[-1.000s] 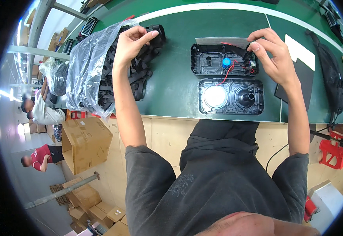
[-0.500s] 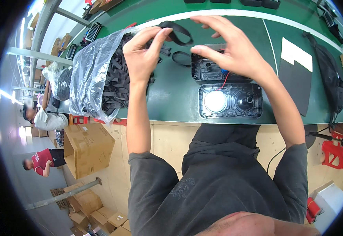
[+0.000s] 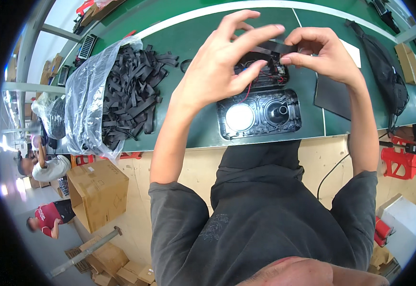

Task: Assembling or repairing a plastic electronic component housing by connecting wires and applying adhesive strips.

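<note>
The green table (image 3: 202, 125) spans the upper part of the frame. On it, at upper left, I see a clear bag (image 3: 81, 109) w/ pile of blk straps (image 3: 131, 90). The L hand (image 3: 224, 59), upper ctr, has thumb and fingers apart. Below it lies an open blk casing half (image 3: 259, 114), near mid-frame. The R hand (image 3: 326, 53), upper right, pinches one blk strap (image 3: 284, 48), right of top ctr.

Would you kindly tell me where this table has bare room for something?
The green table shows bare between the black strap pile and the nearer casing half, partly crossed by the left forearm, with a narrow strip between that half and the dark sheet. It is crowded at the farther casing half, under the left hand and right hand.
</note>
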Demonstrator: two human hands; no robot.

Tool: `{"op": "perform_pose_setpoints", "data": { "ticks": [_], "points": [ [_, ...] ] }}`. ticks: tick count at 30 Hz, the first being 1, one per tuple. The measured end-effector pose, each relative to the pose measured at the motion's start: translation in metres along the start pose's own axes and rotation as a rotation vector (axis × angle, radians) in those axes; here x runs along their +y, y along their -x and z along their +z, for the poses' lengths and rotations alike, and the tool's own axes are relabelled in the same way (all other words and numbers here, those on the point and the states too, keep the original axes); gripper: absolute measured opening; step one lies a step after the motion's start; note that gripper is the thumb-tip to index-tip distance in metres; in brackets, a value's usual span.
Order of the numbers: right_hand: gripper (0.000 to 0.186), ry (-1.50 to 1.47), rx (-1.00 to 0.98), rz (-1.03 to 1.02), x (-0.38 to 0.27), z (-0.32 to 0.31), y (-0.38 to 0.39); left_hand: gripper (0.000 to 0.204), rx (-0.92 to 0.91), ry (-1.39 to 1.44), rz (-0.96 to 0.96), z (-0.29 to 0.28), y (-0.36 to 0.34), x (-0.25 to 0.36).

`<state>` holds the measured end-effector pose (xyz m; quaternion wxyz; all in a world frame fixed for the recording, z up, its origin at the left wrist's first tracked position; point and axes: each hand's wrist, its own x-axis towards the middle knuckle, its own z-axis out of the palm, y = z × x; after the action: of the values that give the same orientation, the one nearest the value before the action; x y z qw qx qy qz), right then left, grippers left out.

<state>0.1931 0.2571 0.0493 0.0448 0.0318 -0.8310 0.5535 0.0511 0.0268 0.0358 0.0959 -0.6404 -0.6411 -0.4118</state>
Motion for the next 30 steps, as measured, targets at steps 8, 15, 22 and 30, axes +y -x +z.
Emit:
{"op": "perform_pose_setpoints", "data": {
  "ticks": [8,15,22,30],
  "points": [
    [0.014,0.367,0.091,-0.281,0.022,-0.017,0.017,0.022,-0.235,0.007,-0.110,0.022,-0.009,-0.004],
    [0.032,0.289,0.198,-0.262,0.059,-0.010,0.000,0.016,-0.288,-0.211,-0.064,0.044,-0.013,-0.005],
    [0.037,0.480,0.060,-0.084,0.076,-0.020,-0.013,0.017,-0.318,-0.408,-0.082,0.051,-0.012,-0.007],
    [0.023,0.348,-0.062,-0.080,0.086,-0.038,-0.031,0.018,-0.341,-0.389,-0.117,0.049,-0.013,-0.009]
  ]
}}
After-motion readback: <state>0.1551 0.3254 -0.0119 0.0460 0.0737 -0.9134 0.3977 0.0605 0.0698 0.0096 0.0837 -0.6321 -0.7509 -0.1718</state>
